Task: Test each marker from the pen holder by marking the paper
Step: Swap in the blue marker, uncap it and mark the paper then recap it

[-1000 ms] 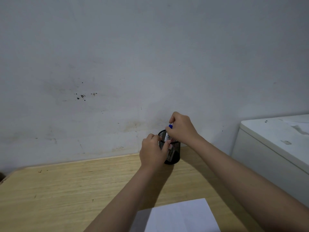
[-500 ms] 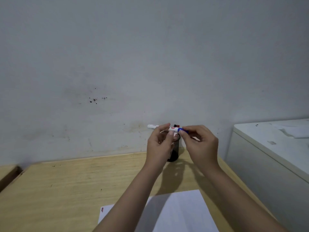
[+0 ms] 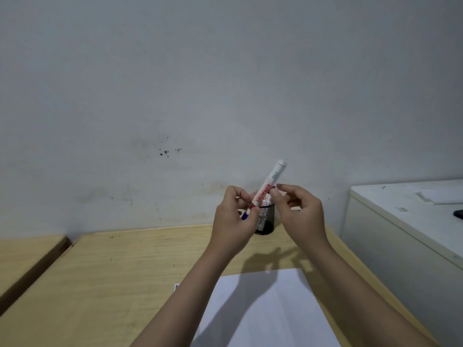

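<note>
A white marker (image 3: 271, 180) with red print and a blue cap end is held in the air, tilted up to the right. My left hand (image 3: 231, 222) grips its lower end, and the blue cap pokes out below the fingers. The thumb and forefinger of my right hand (image 3: 299, 214) pinch the marker's middle. Just behind my hands the black mesh pen holder (image 3: 267, 222) stands on the wooden table (image 3: 112, 284) near the wall, with at least one more white marker in it. The white paper (image 3: 263, 311) lies flat at the table's near edge, under my forearms.
A white cabinet (image 3: 406, 221) stands right of the table, its top higher than the tabletop, with a dark object (image 3: 458, 213) at its far right. A second wooden surface (image 3: 22, 254) lies left, past a dark gap. The grey wall is directly behind the holder.
The marker came out of the holder and swung from lying level to pointing up and right. Its blue cap end went from my right hand to my left. Both hands drew nearer to me.
</note>
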Available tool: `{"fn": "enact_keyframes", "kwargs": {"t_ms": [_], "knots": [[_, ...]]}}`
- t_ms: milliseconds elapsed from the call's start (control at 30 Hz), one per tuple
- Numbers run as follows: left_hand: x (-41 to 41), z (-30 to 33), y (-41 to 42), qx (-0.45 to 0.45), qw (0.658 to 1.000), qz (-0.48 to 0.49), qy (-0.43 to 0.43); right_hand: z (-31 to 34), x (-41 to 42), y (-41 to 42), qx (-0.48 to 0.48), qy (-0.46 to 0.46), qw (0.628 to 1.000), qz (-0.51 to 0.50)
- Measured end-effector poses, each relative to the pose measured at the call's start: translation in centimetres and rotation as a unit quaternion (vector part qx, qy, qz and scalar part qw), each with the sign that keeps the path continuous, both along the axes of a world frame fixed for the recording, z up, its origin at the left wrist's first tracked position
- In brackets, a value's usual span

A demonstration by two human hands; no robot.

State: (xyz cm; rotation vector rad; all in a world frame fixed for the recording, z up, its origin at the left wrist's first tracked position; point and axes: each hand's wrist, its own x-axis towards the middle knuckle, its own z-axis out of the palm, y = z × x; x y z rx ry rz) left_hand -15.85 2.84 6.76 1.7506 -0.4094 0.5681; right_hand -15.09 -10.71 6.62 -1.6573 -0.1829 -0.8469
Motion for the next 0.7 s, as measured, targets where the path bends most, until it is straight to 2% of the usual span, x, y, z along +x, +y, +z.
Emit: {"fn": "enact_keyframes", "kwargs": {"t_ms": [133, 300, 467, 700], "knots": [[-1.6, 0.2, 1.0, 0.041, 0.999, -0.025, -0.009, 0.5, -0.9, 1.6, 0.025, 0.019, 0.999, 0.035], [-2.2, -0.2, 3.4, 0.034, 0.999, 0.009, 0.015, 1.4, -1.6, 1.8, 0.133, 0.023, 0.990, 0.044], [-2.9, -0.4, 4.4, 0.001, 0.999, -0.008, 0.035, 1.4, -2.5, 2.6, 0.208, 0.069, 0.968, 0.125], [-3.8, -1.1, 4.8, -0.033, 0.999, 0.005, 0.018, 0.3, -3.2, 4.4, 0.168, 0.117, 0.959, 0.196]]}}
